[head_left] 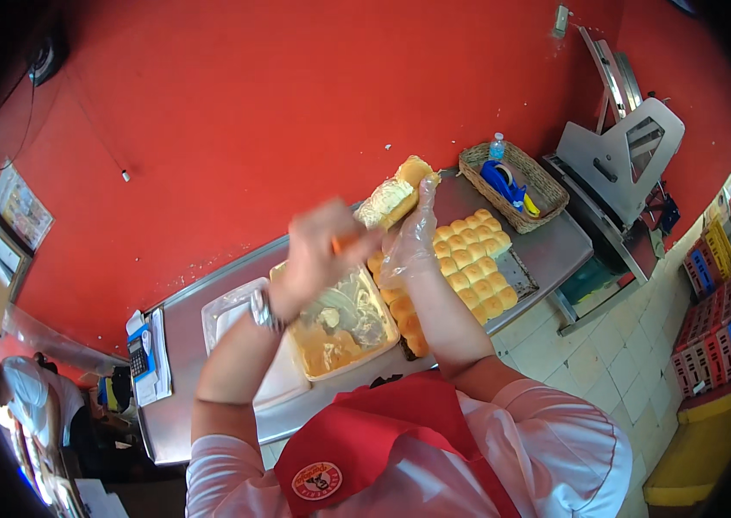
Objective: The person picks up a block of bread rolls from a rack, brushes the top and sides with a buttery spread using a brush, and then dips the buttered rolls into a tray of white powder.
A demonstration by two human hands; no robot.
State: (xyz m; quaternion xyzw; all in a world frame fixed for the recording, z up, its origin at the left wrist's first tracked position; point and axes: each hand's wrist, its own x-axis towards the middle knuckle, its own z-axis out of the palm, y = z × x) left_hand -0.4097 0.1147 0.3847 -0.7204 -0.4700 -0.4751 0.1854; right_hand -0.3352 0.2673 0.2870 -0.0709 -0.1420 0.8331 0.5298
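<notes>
Bread slab, opened out with white cream on its inner face, is held up beyond the far right corner of the cream tub by the gloved right hand. The fingers of that hand are curled closed along the crust. Over the tub's far edge, the bare left hand is blurred; its fingers look bent around an orange-handled utensil, though the working end and the tightness of the grip cannot be told. Pull-apart rolls are set out to the right of the tub. For an even coat, the bread is best supported from beneath and squeezed only lightly, so that the crumb is not torn, and the cream is best drawn outward in thin, level strokes. Drips are more easily caught if the slab is held low over the tub.
</notes>
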